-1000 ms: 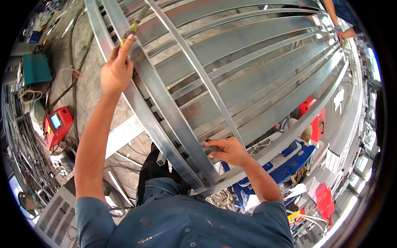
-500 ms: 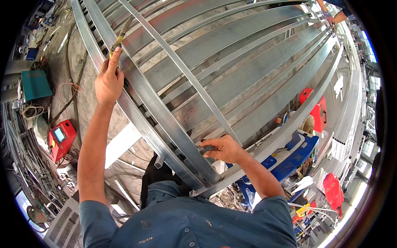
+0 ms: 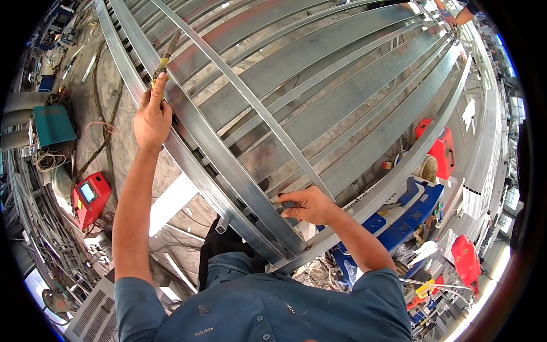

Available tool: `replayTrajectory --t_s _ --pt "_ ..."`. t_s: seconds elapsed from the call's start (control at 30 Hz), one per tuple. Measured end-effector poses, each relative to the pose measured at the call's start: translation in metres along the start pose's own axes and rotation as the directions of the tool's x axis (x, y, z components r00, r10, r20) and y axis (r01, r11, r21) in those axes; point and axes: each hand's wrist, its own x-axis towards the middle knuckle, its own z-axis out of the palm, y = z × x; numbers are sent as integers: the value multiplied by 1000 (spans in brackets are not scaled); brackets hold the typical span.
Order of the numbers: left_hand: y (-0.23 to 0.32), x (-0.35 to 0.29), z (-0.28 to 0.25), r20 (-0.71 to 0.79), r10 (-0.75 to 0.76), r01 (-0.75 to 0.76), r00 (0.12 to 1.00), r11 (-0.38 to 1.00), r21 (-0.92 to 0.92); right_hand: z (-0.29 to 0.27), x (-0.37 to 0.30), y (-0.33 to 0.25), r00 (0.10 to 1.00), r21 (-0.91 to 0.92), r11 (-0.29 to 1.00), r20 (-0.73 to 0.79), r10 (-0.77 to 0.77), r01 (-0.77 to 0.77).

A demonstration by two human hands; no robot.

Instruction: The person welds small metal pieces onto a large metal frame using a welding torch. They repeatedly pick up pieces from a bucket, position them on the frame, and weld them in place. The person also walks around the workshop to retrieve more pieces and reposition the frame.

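Note:
A large metal frame [image 3: 250,188] of grey tubes and flat slats lies in front of me. At its left side my left hand [image 3: 152,122] closes round a slim, worn yellow-and-brown tool [image 3: 163,62], thumb stretched along it. What kind of tool it is I cannot tell; the fingers hide its lower end. My right hand [image 3: 310,206] rests at the near end of the frame, beside a thin crossing bar [image 3: 259,108]. Its thumb and forefinger are curled about a small dark-grey piece too hidden to name.
Red machine cases stand on the left [image 3: 91,196] and right [image 3: 441,151]. A blue piece of equipment [image 3: 419,208] is under the frame's right side. Cables [image 3: 107,137] cross the floor at left. Another person's hand [image 3: 447,18] is at the far right corner.
The whole view has shifted slightly. My left hand stays on the tool at the frame's left rail, and my right hand keeps its curled grip at the near end.

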Motion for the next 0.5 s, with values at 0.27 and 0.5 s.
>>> replayTrajectory --t_s 0.27,0.5 --pt "1 0 -3 43 -43 43 998 999 -2 3 -2 3 999 51 998 11 46 -46" --pt "-12 -5 -4 7 35 -34 999 994 -107 5 -5 -9 988 8 988 3 152 -152"
